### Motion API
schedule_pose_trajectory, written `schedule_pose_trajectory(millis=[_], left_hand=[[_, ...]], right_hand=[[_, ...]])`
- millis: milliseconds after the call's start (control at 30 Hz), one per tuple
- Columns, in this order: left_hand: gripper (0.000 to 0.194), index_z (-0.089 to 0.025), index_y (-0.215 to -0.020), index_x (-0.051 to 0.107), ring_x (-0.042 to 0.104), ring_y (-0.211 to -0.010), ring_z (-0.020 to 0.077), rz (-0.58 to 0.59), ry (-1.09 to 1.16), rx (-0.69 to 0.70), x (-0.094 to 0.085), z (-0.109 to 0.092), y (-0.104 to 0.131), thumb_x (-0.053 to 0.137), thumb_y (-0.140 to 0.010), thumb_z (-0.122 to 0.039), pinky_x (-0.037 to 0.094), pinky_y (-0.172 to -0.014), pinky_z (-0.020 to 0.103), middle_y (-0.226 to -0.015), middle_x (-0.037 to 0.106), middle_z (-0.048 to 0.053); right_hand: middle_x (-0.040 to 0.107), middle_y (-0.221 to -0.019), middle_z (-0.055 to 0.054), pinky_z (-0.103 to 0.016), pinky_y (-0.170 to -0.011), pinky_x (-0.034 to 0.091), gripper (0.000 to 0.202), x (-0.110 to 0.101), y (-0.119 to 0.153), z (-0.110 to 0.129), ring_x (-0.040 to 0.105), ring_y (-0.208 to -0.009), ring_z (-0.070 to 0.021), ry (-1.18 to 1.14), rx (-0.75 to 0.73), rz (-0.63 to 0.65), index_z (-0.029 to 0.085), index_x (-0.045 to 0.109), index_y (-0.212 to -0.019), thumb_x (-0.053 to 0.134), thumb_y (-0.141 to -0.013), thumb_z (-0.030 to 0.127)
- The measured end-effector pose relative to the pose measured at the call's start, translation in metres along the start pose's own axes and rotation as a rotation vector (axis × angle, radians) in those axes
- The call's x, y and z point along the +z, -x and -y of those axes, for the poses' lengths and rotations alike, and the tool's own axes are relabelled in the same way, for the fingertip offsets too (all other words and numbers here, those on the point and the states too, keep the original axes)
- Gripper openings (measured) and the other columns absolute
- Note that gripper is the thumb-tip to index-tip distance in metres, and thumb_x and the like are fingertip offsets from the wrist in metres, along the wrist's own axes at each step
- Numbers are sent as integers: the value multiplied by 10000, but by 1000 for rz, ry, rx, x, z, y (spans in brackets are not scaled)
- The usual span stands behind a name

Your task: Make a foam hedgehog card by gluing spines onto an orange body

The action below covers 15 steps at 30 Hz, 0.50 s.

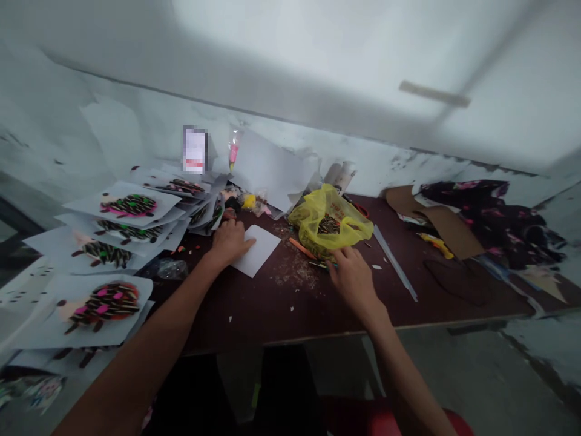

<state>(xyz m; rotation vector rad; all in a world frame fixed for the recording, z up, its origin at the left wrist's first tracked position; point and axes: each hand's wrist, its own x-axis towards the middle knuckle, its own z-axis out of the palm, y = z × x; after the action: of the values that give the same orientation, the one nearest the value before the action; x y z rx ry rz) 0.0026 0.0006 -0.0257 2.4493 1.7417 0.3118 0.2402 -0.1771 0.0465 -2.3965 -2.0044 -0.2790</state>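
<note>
My left hand (230,241) lies over the left edge of a small white sheet of paper (258,249), fingers bent and thumb stretched across the sheet, keeping it against the table. Beside the front of a yellow plastic bag (313,212), my right hand (353,275) has its fingertips drawn together at the end of a thin tool (319,264); the exact kind is unclear. Inside the open bag is a heap of small dark striped pieces (329,225), like seeds. An orange stick-like tool (302,248) rests near the bag.
Stacked sheets bearing hedgehog-like pictures (129,206) fill the left side. Crumbs (297,272) are scattered over the dark table (281,324). A long clear strip (394,263), brown cardboard (449,230) and dark flowered cloth (503,224) lie on the right. A phone-like item (195,150) leans against the wall.
</note>
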Motion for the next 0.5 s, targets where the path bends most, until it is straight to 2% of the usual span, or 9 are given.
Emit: schedule_pose_trajectory(millis=[133,267,400,500], left_hand=[[435,-108,-1099,620,584,-1116,349,44,-8,-27,-3,-1,-1,577,-846,-460,467,-918,414,-1184,631,218],[411,-127,-1109,608,602,-1115,343,73,19,-26,-5,0,1,560,-861,-450,478,-889,411,-1174,653,201],[348,-141,-1073,623,622,-1092,336,105,49,-29,-6,0,1,562,-864,-412,478,-868,405,-1134,679,185],[241,-169,-994,641,633,-1066,300,110,100,-8,-6,-2,0,571,-855,-352,474,-846,362,-1094,690,140]], right_hand=[[652,-1099,-109,-305,-846,440,240,-2,-20,45,594,-1018,-233,-156,-143,61,173,658,-1134,510,-979,283],[647,-1131,-119,-296,-879,442,261,10,-55,84,592,-1069,-230,-207,-214,83,160,646,-1146,489,-991,299],[631,-1186,-182,-337,-889,454,326,22,-87,108,588,-1120,-280,-173,-162,119,108,594,-1175,515,-977,354],[652,-1160,-193,-345,-891,457,365,30,-102,114,609,-1102,-284,-197,-159,233,96,562,-1191,579,-941,361]])
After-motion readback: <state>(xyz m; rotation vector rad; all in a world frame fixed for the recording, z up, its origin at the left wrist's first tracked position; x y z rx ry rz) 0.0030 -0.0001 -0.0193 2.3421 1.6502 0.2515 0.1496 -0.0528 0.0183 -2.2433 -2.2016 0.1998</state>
